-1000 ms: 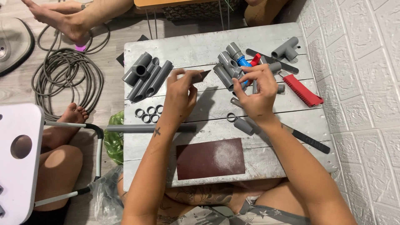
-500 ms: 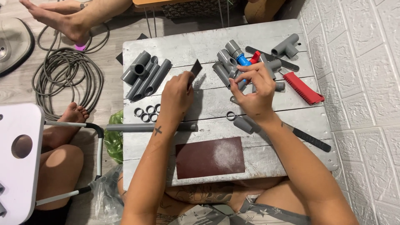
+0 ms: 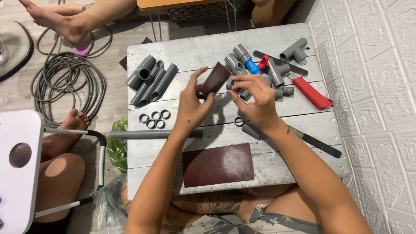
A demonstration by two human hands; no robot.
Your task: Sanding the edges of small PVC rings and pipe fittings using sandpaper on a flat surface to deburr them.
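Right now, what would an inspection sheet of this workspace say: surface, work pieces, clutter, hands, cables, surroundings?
Surface: low grey plank table, scuffed; large brown sandpaper sheet with a white dusty patch lies near the front edge.
Work pieces: small brown sandpaper piece held above the table; what the right fingers pinch is too small to tell.
Clutter: grey pipe pieces at left, cut rings, long grey pipe, fittings and blue valve, tee fitting, red-handled tool, black-handled tool.
Hands: left hand grips the sandpaper piece; right hand meets it, fingertips pinched.
Cables: coiled grey hose on the floor at left.
Surroundings: white brick-pattern wall at right; other people's bare feet nearby; white stool.
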